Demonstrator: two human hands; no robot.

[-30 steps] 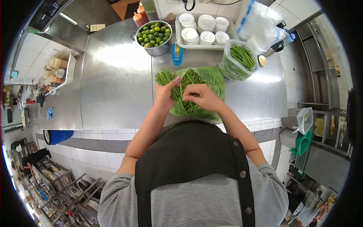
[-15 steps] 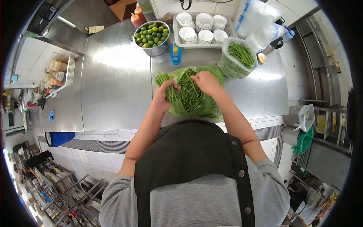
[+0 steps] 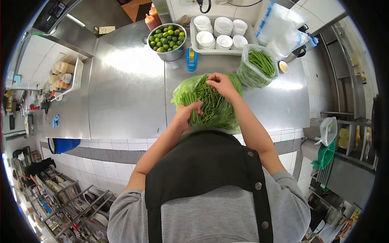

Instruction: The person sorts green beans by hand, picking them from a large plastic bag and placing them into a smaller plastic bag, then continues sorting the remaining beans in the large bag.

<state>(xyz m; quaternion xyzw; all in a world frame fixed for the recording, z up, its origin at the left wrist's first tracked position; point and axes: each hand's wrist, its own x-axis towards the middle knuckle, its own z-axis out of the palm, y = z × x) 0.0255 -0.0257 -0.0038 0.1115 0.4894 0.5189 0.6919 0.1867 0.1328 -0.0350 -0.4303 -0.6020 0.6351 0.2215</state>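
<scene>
Where the green beans [image 3: 210, 97] lie: loose and tangled in an open green plastic bag [image 3: 177, 92] on the table [image 3: 125, 89].
Left grip: the left hand [image 3: 186, 112] is clamped round a bundle [image 3: 188, 98] at the bag's 8 o'clock side.
Right grip: the right hand [image 3: 222, 86] is over the beans at 1 o'clock, fingertips close together; whether they pinch a bean, I cannot tell.
Bean feel: probably light, firm yet bendy, apt to snag or snap; best held mid-length, ends level.
Bag feel: thin and slack, likely to slide.
Round the bag: tape dispenser [image 3: 191, 60] towards 11 o'clock, clear bag [image 3: 245, 75] of beans at 2.
</scene>
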